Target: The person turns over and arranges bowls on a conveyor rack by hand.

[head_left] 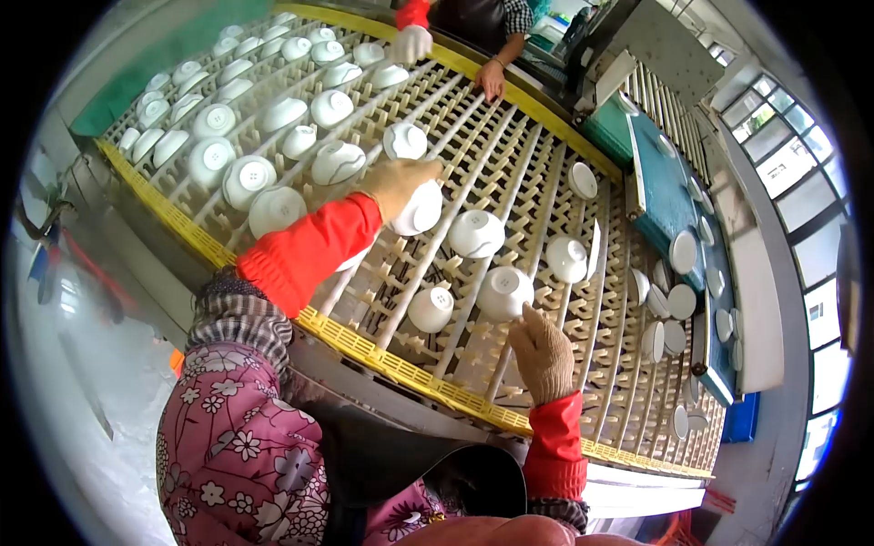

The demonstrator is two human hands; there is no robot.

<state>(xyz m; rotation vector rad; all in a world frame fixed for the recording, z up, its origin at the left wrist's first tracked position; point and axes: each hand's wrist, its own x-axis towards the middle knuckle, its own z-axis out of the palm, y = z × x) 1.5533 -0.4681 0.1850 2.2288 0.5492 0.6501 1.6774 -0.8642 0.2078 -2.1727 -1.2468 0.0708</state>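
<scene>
Upside-down white bowls lie on a conveyor of pale pegs and rods (401,305). My left hand (398,188), in a red sleeve, is closed on one white bowl (420,211) near the middle of the belt; part of that bowl is hidden by the hand. Lower right, my right hand (543,357) wears a tan knitted glove. Its bent fingertips are at the rim of another white bowl (504,293), and the grip is partly hidden. Between and around my hands sit a rounded bowl (476,234), a smaller bowl (431,309) and a bowl further right (566,259).
A yellow edge strip (364,348) borders the conveyor. Across it, another person's gloved hand (411,44) and bare hand (492,80) are at the far edge. Right, a blue-green belt (669,196) carries white dishes. Several bowls (214,120) crowd the conveyor's left end.
</scene>
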